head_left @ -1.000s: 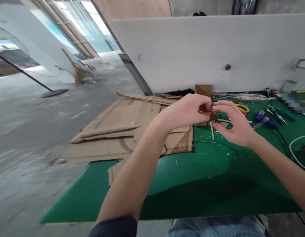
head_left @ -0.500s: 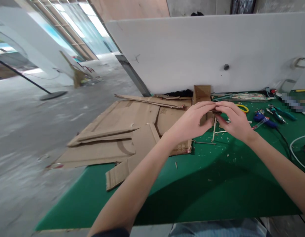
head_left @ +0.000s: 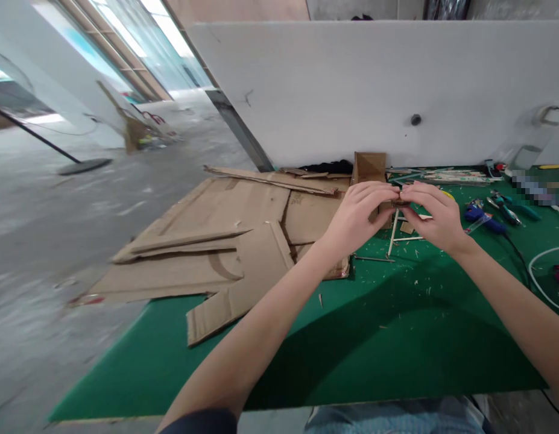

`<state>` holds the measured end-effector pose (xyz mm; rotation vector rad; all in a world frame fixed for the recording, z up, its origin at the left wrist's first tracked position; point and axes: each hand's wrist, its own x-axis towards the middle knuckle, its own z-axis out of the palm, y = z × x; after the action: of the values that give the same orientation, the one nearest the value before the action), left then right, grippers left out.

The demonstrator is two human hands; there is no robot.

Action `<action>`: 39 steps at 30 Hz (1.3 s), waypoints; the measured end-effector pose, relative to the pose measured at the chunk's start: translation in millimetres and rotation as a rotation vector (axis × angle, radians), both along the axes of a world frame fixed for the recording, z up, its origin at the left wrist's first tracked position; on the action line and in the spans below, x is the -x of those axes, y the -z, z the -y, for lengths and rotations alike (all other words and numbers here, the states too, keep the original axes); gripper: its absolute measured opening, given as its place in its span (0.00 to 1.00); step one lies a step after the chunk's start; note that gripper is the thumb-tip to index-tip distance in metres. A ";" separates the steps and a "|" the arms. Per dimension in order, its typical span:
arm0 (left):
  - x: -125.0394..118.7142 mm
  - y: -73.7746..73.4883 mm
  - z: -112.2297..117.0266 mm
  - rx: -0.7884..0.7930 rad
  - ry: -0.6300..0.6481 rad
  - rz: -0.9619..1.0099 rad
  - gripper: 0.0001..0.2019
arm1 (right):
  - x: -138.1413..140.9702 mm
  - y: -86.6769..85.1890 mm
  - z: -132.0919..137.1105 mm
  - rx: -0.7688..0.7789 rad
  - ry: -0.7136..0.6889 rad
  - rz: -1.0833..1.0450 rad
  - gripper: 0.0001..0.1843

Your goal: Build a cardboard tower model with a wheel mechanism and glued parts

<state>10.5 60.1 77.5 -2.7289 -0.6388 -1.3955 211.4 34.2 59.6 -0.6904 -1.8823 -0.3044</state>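
My left hand [head_left: 363, 208] and my right hand [head_left: 435, 214] meet over the far part of the green table. Between their closed fingertips is a small brown piece of cardboard [head_left: 400, 204], mostly covered by the fingers. Just below the hands are thin wooden sticks [head_left: 392, 236]; whether they join the held piece I cannot tell. A small cardboard scrap [head_left: 406, 228] lies by the sticks. Behind my left hand stands an upright cardboard box [head_left: 369, 166].
Flat cardboard sheets [head_left: 256, 205] cover the table's left side and overhang its edge. To the right lie a blue glue gun [head_left: 482, 217], pliers [head_left: 505, 208] and a white cable [head_left: 539, 265]. Bundled sticks [head_left: 451, 176] lie along the white wall panel [head_left: 328, 90]. The green table [head_left: 351, 361] carries small scraps.
The view has shifted slightly. Both hands stay together at the small piece, my right hand a little further right, and more of the sticks and the scrap below show.
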 end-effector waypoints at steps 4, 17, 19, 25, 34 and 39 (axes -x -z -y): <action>1.9 -0.9 -3.2 -0.020 0.022 -0.008 0.07 | 0.8 -2.8 2.7 0.057 -0.021 0.026 0.12; 1.5 -3.1 4.2 0.023 -0.028 -0.030 0.08 | 7.9 0.5 6.5 -0.041 -0.012 0.031 0.15; 3.5 0.0 2.8 0.014 -0.043 -0.057 0.07 | 8.1 5.7 4.8 -0.049 -0.011 0.047 0.16; 14.1 19.4 -5.7 0.005 -0.002 -0.173 0.04 | 5.5 29.4 -2.4 -0.040 -0.055 0.211 0.17; 13.3 19.3 -4.6 -0.010 -0.006 -0.074 0.06 | 9.7 25.0 -2.8 0.082 -0.061 0.041 0.14; 14.7 14.6 0.4 0.066 0.021 -0.025 0.13 | 12.2 13.0 2.3 0.197 -0.081 -0.034 0.10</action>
<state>-4.2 59.7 62.9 -2.8072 -0.6687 -1.3662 199.2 31.9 46.6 -0.7434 -1.9187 -0.0551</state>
